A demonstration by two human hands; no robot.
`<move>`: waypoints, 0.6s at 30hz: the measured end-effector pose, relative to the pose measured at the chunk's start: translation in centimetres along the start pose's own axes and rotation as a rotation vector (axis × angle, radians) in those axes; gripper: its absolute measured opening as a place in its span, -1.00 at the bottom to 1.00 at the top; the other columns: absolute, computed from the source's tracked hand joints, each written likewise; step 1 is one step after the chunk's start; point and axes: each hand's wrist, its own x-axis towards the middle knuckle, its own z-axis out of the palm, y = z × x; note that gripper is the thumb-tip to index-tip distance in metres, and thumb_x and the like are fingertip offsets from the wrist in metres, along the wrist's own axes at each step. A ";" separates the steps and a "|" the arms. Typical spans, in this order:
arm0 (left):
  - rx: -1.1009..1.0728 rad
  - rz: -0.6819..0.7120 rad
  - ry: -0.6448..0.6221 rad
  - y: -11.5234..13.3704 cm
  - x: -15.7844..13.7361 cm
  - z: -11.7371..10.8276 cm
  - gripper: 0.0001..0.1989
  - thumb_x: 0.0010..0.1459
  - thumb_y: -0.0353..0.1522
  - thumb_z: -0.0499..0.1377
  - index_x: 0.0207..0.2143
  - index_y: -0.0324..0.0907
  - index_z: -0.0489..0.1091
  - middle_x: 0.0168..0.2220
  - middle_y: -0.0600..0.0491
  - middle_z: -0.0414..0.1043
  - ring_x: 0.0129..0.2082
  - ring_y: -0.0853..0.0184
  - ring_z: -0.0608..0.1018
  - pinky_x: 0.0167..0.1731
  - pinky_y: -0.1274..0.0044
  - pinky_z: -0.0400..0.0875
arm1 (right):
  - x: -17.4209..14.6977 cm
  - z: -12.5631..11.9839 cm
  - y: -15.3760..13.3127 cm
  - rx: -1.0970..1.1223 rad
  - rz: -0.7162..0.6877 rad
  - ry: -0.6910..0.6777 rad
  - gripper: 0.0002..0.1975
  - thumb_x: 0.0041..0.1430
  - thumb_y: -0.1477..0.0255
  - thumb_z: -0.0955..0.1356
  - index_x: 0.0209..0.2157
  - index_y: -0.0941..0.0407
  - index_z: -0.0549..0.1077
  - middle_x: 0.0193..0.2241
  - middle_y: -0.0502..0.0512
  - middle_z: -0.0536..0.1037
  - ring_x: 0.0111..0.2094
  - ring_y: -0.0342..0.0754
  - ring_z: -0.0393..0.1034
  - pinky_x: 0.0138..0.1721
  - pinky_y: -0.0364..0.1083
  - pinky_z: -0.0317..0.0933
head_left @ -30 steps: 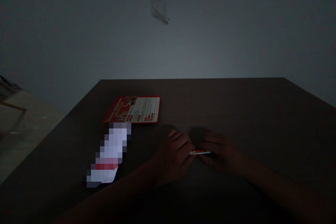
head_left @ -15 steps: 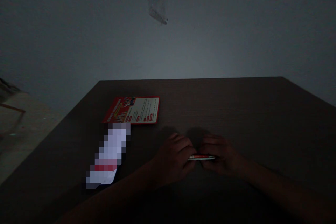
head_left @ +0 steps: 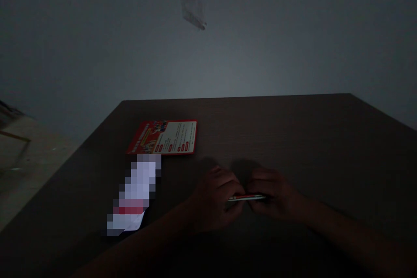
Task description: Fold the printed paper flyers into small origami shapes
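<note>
Both hands meet above the near part of the table, close together in dim light. Between them is a thin red-and-white card (head_left: 250,197), seen almost edge-on, so its faces and any folds cannot be made out. My left hand (head_left: 217,197) is closed around the card's left end. The right end is pinched by my right hand (head_left: 274,193), whose fingers curl over it. A red-and-white printed leaflet (head_left: 178,138) lies flat on the table, beyond and left of my hands.
A phone-like object with a lit, blurred-out screen (head_left: 138,191) lies left of my left forearm, near the leaflet. The dark wooden table (head_left: 276,126) reaches back to a grey wall (head_left: 260,43). Clear tape or plastic (head_left: 193,0) sticks to the wall.
The card has tilted slightly, its left end now a little lower and further left in my left hand. Both hands stay nearly in place.
</note>
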 end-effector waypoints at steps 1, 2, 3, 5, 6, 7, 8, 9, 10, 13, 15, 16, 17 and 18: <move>0.001 0.012 0.010 0.0 0.0 0.0 -0.95 0.10 -0.46 0.12 -0.33 -0.23 0.36 -0.39 0.04 0.45 -0.37 0.35 0.44 -0.27 0.45 0.24 | 0.0 0.0 0.0 -0.001 -0.006 0.001 -0.88 0.15 0.40 0.29 -0.41 0.13 0.41 -0.54 0.04 0.39 -0.47 -0.11 0.24 -0.45 -0.12 0.04; 0.001 0.021 0.022 -0.1 0.0 0.1 -0.96 0.10 -0.46 0.12 -0.35 -0.23 0.36 -0.40 0.04 0.45 -0.38 0.36 0.43 -0.29 0.45 0.23 | 0.1 0.1 0.0 -0.002 -0.011 0.004 -0.88 0.15 0.41 0.29 -0.42 0.14 0.41 -0.55 0.03 0.38 -0.48 -0.11 0.24 -0.45 -0.12 0.03; 0.000 0.027 0.032 -0.2 0.0 0.2 -0.97 0.09 -0.46 0.12 -0.37 -0.23 0.36 -0.41 0.04 0.45 -0.39 0.36 0.43 -0.30 0.45 0.23 | 0.1 0.1 0.0 0.001 -0.016 0.012 -0.88 0.15 0.42 0.29 -0.42 0.14 0.41 -0.55 0.03 0.38 -0.49 -0.11 0.23 -0.46 -0.12 0.02; -0.008 0.032 0.046 -0.2 0.1 0.2 -0.97 0.09 -0.45 0.12 -0.38 -0.23 0.35 -0.41 0.03 0.45 -0.41 0.35 0.43 -0.33 0.45 0.23 | 0.1 0.1 0.0 0.010 -0.013 0.018 -0.90 0.14 0.44 0.30 -0.42 0.14 0.41 -0.55 0.04 0.39 -0.49 -0.12 0.23 -0.47 -0.13 0.02; -0.013 0.029 0.048 -0.2 0.1 0.3 -0.96 0.10 -0.45 0.11 -0.38 -0.23 0.35 -0.41 0.02 0.45 -0.41 0.35 0.42 -0.33 0.44 0.23 | 0.0 0.1 0.0 0.015 -0.010 0.018 -0.91 0.13 0.45 0.31 -0.43 0.14 0.41 -0.54 0.04 0.40 -0.49 -0.12 0.23 -0.47 -0.13 0.02; -0.022 0.024 0.043 -0.2 0.1 0.3 -0.95 0.11 -0.45 0.11 -0.37 -0.24 0.36 -0.40 0.02 0.45 -0.41 0.34 0.43 -0.33 0.44 0.23 | 0.0 0.1 0.0 0.020 -0.010 0.020 -0.91 0.13 0.46 0.31 -0.43 0.14 0.41 -0.55 0.04 0.40 -0.49 -0.12 0.23 -0.47 -0.13 0.02; -0.034 0.021 0.038 -0.1 0.1 0.3 -0.95 0.11 -0.44 0.11 -0.36 -0.25 0.36 -0.39 0.01 0.45 -0.40 0.34 0.43 -0.32 0.44 0.23 | 0.0 0.1 0.0 0.023 -0.013 0.023 -0.92 0.12 0.46 0.31 -0.43 0.14 0.41 -0.55 0.04 0.40 -0.49 -0.12 0.23 -0.47 -0.13 0.02; -0.046 0.021 0.035 -0.1 0.0 0.3 -0.94 0.12 -0.44 0.11 -0.34 -0.25 0.36 -0.38 0.00 0.45 -0.38 0.33 0.43 -0.31 0.44 0.24 | 0.0 0.1 0.0 0.027 -0.019 0.025 -0.93 0.12 0.46 0.32 -0.43 0.14 0.41 -0.55 0.04 0.40 -0.49 -0.12 0.23 -0.47 -0.13 0.02; -0.057 0.022 0.034 -0.1 0.0 0.2 -0.94 0.12 -0.44 0.12 -0.33 -0.25 0.36 -0.38 0.00 0.45 -0.37 0.33 0.43 -0.31 0.44 0.24 | 0.0 0.1 0.0 0.030 -0.023 0.027 -0.93 0.11 0.46 0.32 -0.43 0.14 0.41 -0.55 0.04 0.40 -0.49 -0.12 0.23 -0.47 -0.13 0.02; -0.078 0.019 0.048 -0.2 -0.2 0.3 -0.95 0.14 -0.45 0.12 -0.33 -0.24 0.36 -0.38 0.01 0.45 -0.37 0.34 0.43 -0.31 0.45 0.24 | 0.1 0.1 -0.1 0.019 -0.017 0.032 -0.95 0.11 0.49 0.32 -0.42 0.14 0.41 -0.56 0.01 0.39 -0.50 -0.13 0.22 -0.48 -0.13 0.02; -0.082 0.018 0.053 -0.3 -0.3 0.3 -0.95 0.15 -0.46 0.11 -0.34 -0.23 0.37 -0.38 0.02 0.45 -0.38 0.35 0.43 -0.31 0.46 0.23 | 0.1 0.1 -0.2 0.006 -0.011 0.033 -0.95 0.11 0.51 0.32 -0.42 0.14 0.40 -0.57 0.00 0.38 -0.50 -0.14 0.22 -0.49 -0.14 0.01; -0.084 0.015 0.052 -0.3 -0.3 0.3 -0.95 0.15 -0.46 0.11 -0.34 -0.23 0.37 -0.39 0.02 0.45 -0.38 0.35 0.43 -0.31 0.46 0.23 | 0.0 0.1 -0.1 0.000 -0.012 0.036 -0.95 0.11 0.51 0.32 -0.42 0.14 0.40 -0.57 0.00 0.37 -0.51 -0.14 0.21 -0.49 -0.14 0.01; -0.087 0.012 0.050 -0.3 -0.3 0.3 -0.95 0.14 -0.46 0.11 -0.34 -0.23 0.38 -0.39 0.02 0.45 -0.38 0.35 0.43 -0.31 0.46 0.24 | 0.0 0.2 -0.1 0.000 -0.017 0.044 -0.96 0.10 0.51 0.32 -0.43 0.14 0.40 -0.57 0.00 0.37 -0.51 -0.14 0.21 -0.50 -0.14 0.01; -0.093 0.009 0.052 -0.3 -0.3 0.3 -0.95 0.13 -0.46 0.12 -0.33 -0.23 0.38 -0.38 0.02 0.45 -0.37 0.34 0.43 -0.31 0.46 0.24 | 0.0 0.2 -0.1 0.003 -0.021 0.049 -0.96 0.09 0.51 0.33 -0.43 0.14 0.40 -0.57 0.00 0.37 -0.51 -0.14 0.21 -0.49 -0.14 0.01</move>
